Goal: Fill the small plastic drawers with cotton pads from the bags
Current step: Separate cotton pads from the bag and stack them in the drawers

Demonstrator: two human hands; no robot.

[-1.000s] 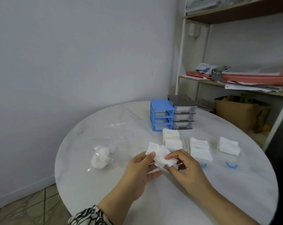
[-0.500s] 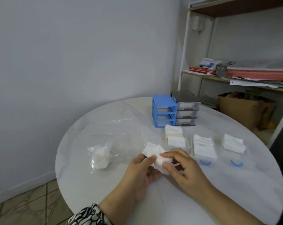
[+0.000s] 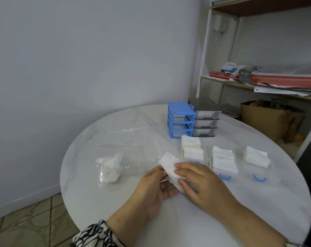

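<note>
**Pads squared up in both hands beside the waiting drawers**

We held a small bunch of cotton pads (image 3: pixel 170 166) between our two hands, just on the near side of the leftmost clear drawer (image 3: pixel 194 154). Our left hand (image 3: pixel 155 191) cupped the bunch from beneath, fingers curled up around its lower edge, while our right hand (image 3: pixel 201 180) lay over the top with fingers bent against the pads. We judged this two-handed hold was there to align loose pads into a neat stack before setting them down.

Right of that drawer, two more clear drawers with blue handles, the middle drawer (image 3: pixel 224 161) and the far-right drawer (image 3: pixel 257 157), sat pulled out and flat on the table (image 3: pixel 240 202), each already carrying white pads. Probably we had laid them out so filling was easier than reaching into the frame. Behind the leftmost drawer stood the blue frame (image 3: pixel 180 120), its slots vacant, touching a grey drawer unit (image 3: pixel 204 118) whose drawers appeared full.

Left of that drawer lay a crumpled plastic bag (image 3: pixel 113 164) holding a white wad, its mouth spread toward us within easy reach.
</note>
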